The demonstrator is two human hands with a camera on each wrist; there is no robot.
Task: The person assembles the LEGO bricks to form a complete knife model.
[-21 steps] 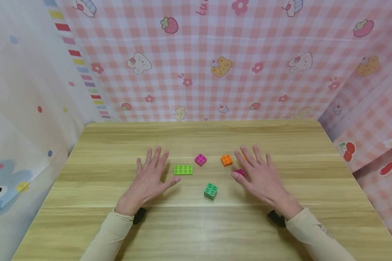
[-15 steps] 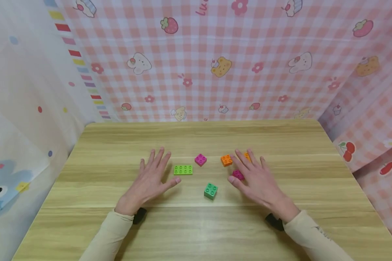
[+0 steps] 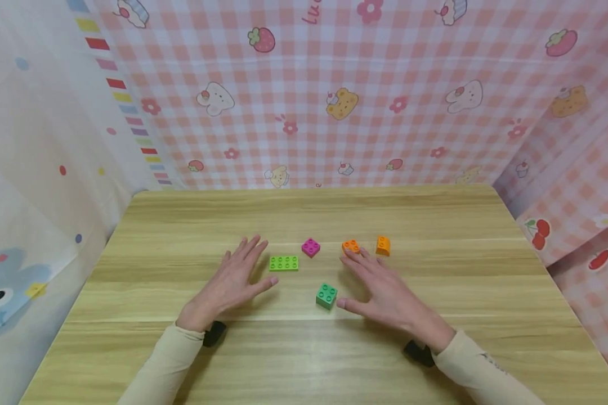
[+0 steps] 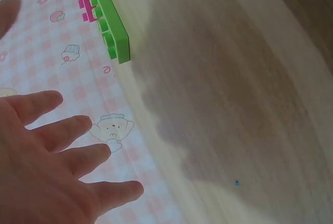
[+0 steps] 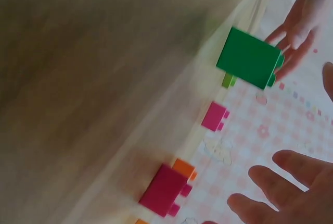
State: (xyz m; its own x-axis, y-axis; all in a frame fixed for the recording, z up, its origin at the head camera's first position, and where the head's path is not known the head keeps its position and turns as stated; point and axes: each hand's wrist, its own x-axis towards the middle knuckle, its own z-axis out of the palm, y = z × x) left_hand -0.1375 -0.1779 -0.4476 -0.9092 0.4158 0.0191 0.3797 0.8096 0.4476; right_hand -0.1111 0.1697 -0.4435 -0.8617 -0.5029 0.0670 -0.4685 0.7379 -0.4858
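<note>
My left hand (image 3: 231,281) hovers with fingers spread, just left of a lime green eight-stud brick (image 3: 284,263). The right hand (image 3: 385,292) reaches in over the table, its thumb beside a green four-stud block (image 3: 326,296). Its fingertips overlap an orange brick (image 3: 351,246) in the head view. Beneath that palm, hidden from the head view, stands a magenta brick (image 5: 164,190) that the right wrist view shows. Neither hand holds anything. Another magenta brick (image 3: 311,247) lies between the lime and orange ones. Right of the fingers sits an orange curved-top brick (image 3: 383,246).
A wood-grain table (image 3: 304,360) carries all the bricks. Behind it hangs a pink checked cloth (image 3: 304,140); a white printed curtain (image 3: 45,169) runs along the left side. Each wrist bears a black camera (image 3: 418,353).
My right hand has moved left and toward the green block, uncovering the orange curved-top brick and covering a magenta one. The left hand has turned slightly, its fingertips dropping a little.
</note>
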